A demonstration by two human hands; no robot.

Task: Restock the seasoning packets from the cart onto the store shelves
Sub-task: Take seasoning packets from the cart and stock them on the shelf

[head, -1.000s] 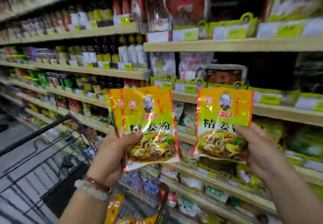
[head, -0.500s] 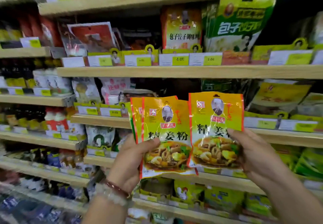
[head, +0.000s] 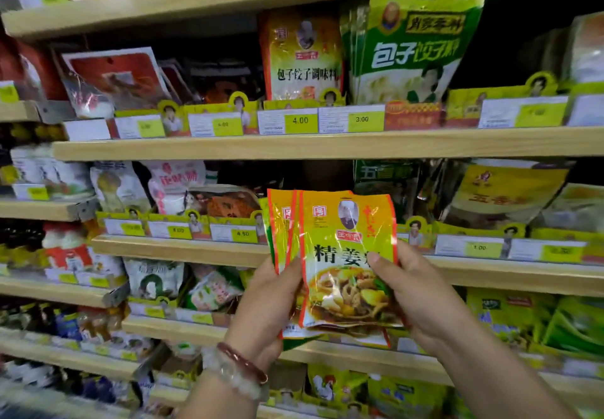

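- And the two hands come together: a second ago the right hand [head: 421, 297] held its yellow ginger-powder packet well apart from the left hand's bunch, and now that packet lies squarely on top of the others, one stack of seasoning packets [head: 346, 255].
- The left hand [head: 271, 307] grips the stack's lower left edge, fingers curled behind and thumb along the front; the right pinches the right edge, thumb pressed on the printed face.
- The view has swung too. The cart has dropped out of sight, and the shelves now fill everything ahead.
- My read: the packets are gathered for placing, held up before the middle shelf [head: 183, 248], none yet on it.
- How many packets sit in that stack? I can't say; only two edges peek out at the left.
- The right hand's fingers behind the packets are hidden.
- No matching yellow packets show on the shelves, so the target slot is unclear; the dark gap above the stack is a guess.
- Price tags [head: 300, 120] at the sides are blurred.
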